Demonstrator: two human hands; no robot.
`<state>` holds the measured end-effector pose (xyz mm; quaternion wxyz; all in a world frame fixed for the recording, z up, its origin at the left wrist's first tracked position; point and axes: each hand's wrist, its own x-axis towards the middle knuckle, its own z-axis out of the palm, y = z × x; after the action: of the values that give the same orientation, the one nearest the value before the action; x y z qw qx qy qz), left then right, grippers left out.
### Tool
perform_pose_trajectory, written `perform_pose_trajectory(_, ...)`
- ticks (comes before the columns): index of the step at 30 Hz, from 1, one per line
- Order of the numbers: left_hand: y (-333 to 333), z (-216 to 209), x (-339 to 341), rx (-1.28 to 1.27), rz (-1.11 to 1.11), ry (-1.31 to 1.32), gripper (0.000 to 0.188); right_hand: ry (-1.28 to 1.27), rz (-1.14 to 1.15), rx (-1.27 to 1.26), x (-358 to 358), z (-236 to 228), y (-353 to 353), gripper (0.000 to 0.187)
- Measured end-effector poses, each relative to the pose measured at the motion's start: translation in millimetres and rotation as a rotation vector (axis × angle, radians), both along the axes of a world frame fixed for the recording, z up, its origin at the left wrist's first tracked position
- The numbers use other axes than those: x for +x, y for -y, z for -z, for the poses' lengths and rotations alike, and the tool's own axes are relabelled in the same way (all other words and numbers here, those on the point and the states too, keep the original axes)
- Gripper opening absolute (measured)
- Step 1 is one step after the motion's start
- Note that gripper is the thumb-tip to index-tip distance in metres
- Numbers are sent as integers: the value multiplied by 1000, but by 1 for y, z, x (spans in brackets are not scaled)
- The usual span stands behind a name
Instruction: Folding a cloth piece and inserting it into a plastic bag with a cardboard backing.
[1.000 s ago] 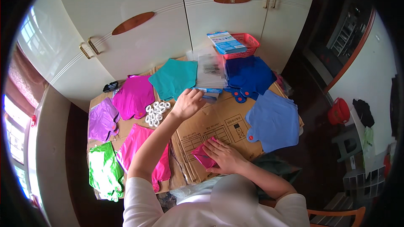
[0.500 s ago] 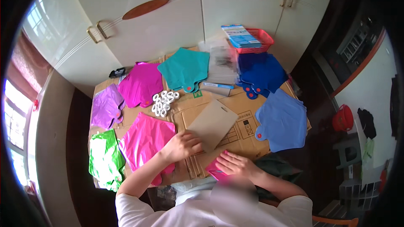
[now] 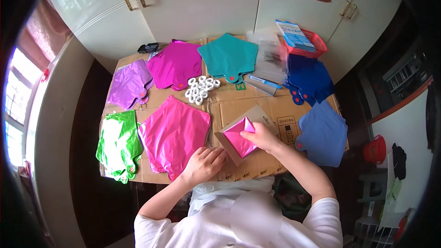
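Note:
My right hand [image 3: 261,138] pinches a folded sheet of shiny pink foil [image 3: 240,143], thumb on top. Under the foil lies a grey-brown card [image 3: 258,113], tilted on the cardboard-covered table. Close to the card's near left edge, my left hand [image 3: 205,163] rests with its fingers curled in; what they hold, if anything, is hidden. Left of that hand spreads a stack of flat pink foil balloons [image 3: 175,135]. Beyond the hands sits a cluster of small white rings [image 3: 201,89].
Flat star-shaped foil stacks ring the table: green [image 3: 118,140], lilac [image 3: 130,82], magenta [image 3: 176,65], teal [image 3: 229,56], dark blue [image 3: 310,79] and light blue [image 3: 324,133]. Clear plastic sleeves [image 3: 268,59] and a red basket [image 3: 317,44] stand at the back, before white cabinets.
My right hand has carried the pink foil from the table's near edge up onto the card. My left hand has come off the card's top to its near edge. The view has shifted.

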<state>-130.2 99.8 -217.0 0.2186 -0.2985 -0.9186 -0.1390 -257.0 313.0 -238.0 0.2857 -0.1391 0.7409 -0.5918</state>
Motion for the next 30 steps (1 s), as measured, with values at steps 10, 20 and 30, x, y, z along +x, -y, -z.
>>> perform_pose_trajectory(10,-4,-9,2,84,-90,135,35,61,29,-72,6,-5,-4,19)
perform_pose_trajectory(20,-10,-4,-4,-8,-12,145,53,-91,54,39,6,17,-4,25)
perform_pose_trajectory(30,-15,-6,-11,-90,53,252,57,-419,1,343,7,4,-3,39)
